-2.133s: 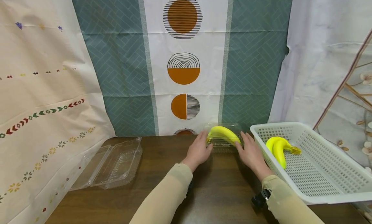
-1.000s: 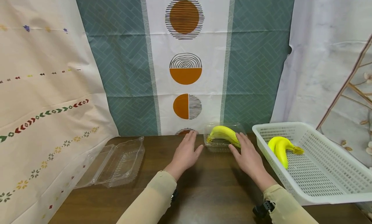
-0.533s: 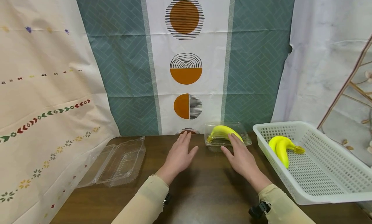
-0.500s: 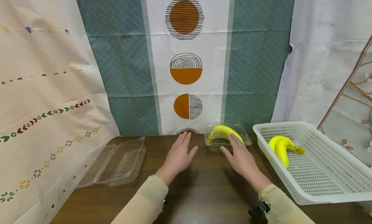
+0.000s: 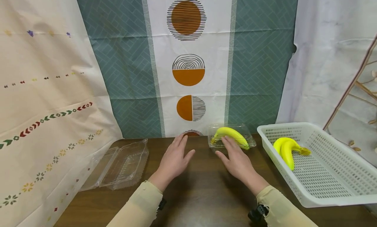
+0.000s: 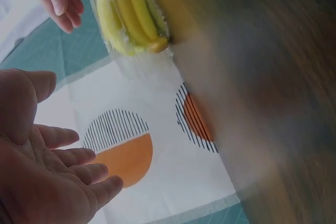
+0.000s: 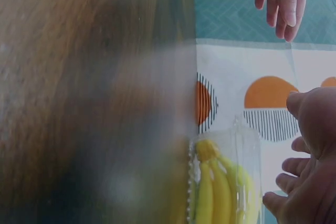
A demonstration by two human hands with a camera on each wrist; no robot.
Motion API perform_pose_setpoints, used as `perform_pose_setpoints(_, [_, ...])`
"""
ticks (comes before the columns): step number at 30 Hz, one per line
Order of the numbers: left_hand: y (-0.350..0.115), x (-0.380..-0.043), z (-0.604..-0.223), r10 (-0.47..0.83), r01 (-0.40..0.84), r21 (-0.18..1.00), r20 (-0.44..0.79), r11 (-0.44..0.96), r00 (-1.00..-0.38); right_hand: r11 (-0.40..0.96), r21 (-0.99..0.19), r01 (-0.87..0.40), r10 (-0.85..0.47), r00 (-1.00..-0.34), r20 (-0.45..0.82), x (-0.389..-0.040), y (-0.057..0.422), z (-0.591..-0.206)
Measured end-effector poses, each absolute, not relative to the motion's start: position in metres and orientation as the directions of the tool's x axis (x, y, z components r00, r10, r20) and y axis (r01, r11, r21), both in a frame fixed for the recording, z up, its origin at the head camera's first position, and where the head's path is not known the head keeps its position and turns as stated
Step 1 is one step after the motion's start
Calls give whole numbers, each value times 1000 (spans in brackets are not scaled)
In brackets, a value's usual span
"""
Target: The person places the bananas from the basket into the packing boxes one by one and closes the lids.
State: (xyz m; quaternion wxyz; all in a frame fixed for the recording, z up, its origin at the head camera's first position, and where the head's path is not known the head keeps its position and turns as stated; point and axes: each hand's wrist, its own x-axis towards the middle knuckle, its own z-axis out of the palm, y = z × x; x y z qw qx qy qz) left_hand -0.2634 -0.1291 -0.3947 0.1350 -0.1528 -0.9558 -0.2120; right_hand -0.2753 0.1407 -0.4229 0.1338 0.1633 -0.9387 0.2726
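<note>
A bunch of yellow bananas (image 5: pixel 232 134) lies inside a clear plastic clamshell box (image 5: pixel 252 143) at the back of the table. The wrist views show clear plastic around the bananas (image 7: pixel 220 187), and the lid looks down. My left hand (image 5: pixel 173 160) hovers to the left and in front of the box, fingers extended and holding nothing. Closer to the box is my right hand (image 5: pixel 237 163), also empty, its fingertips overlapping the box's front in the head view. Both hands appear apart from the box, palms facing each other.
On the left of the brown table (image 5: pixel 203 194) sits a second clear clamshell box (image 5: pixel 126 164), lid spread open. A white perforated basket (image 5: pixel 338 200) stands at the right, with another banana bunch (image 5: pixel 286 150) in it. Hanging cloths (image 5: pixel 123 63) border the back and sides.
Both hands have left the sides of the box with the bananas and drawn back toward me and leftward. That box stays at the back of the table.
</note>
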Motion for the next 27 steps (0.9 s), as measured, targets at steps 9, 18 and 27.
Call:
perform_pose_setpoints(9, [-146, -257, -388, 214, 336, 345, 346, 877, -913, 776, -477, -413, -280, -903, 326, -274, 126, -420])
perform_pose_setpoints(18, [-164, -248, -384, 171, 306, 382, 347, 872, -922, 753, -476, -455, -336, -887, 317, -272, 111, -419])
perform_pose_setpoints(27, [-188, -243, -384, 119, 243, 371, 326, 896, -938, 732, -483, -481, -377, -876, 302, -267, 91, -423])
